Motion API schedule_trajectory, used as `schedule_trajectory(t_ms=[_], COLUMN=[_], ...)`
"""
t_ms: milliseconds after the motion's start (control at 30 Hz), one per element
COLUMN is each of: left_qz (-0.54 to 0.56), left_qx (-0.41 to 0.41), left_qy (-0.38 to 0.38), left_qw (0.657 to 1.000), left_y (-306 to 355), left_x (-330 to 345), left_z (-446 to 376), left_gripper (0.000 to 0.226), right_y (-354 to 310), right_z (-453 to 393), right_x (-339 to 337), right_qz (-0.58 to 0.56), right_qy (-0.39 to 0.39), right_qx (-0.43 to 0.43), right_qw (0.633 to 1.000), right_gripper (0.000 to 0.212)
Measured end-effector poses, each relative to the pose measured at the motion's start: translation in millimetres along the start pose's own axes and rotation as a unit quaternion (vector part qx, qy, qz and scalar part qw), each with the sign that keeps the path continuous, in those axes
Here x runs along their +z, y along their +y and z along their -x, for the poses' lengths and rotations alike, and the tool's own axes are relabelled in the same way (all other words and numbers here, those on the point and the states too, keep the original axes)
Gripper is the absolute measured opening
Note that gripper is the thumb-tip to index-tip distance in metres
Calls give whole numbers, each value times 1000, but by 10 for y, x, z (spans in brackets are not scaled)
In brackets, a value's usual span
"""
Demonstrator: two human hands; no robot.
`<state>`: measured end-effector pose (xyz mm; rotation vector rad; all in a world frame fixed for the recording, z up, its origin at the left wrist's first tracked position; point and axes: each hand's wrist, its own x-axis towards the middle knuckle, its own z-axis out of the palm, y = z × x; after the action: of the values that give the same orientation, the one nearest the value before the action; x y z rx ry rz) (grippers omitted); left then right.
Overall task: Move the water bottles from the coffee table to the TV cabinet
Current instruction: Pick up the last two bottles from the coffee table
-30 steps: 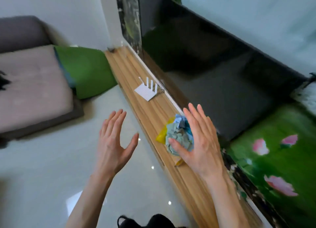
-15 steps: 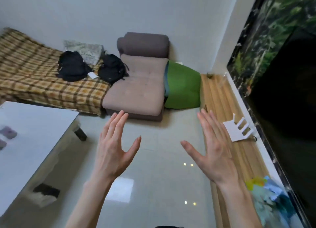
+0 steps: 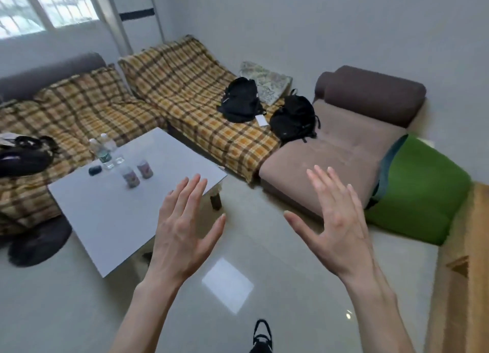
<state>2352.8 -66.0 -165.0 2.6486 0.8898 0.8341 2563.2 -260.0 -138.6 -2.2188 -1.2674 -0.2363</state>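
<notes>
View has swung left since a moment ago: the TV and cabinet clutter are gone from sight and the whole table (image 3: 111, 215) is now in frame. Both hands are up with nothing in them, left hand (image 3: 182, 233) and right hand (image 3: 336, 228) each with a wide grip, fingers spread. Two bottles (image 3: 104, 151) stand together at the table's far corner, near two jars (image 3: 137, 173). Two black bags (image 3: 267, 109) sit on the plaid sofa (image 3: 185, 93).
</notes>
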Motion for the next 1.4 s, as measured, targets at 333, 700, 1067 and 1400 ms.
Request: schedule_trajectory(t_ms=[333, 700, 1067, 1400], left_qz=[-69, -128, -127, -111], left_qx=[-126, -260, -289, -333], left_qy=[99, 169, 181, 169], left_qw=[985, 942, 932, 921], left_y=[-857, -2137, -3893, -5173], left_x=[10, -194, -340, -147], left_z=[-957, -1654, -2634, -3286], left_gripper=[77, 77, 76, 72], right_y=[-364, -1385, -2438, -3161], right_z=[-2096, -3569, -4974, -5967], right_x=[854, 2025, 3227, 4281], right_qz=[-61, -106, -105, -120], right_qy=[-46, -88, -109, -153], right_qx=[-168, -289, -316, -334], right_qw=[983, 947, 937, 922], right_gripper=[82, 84, 83, 82])
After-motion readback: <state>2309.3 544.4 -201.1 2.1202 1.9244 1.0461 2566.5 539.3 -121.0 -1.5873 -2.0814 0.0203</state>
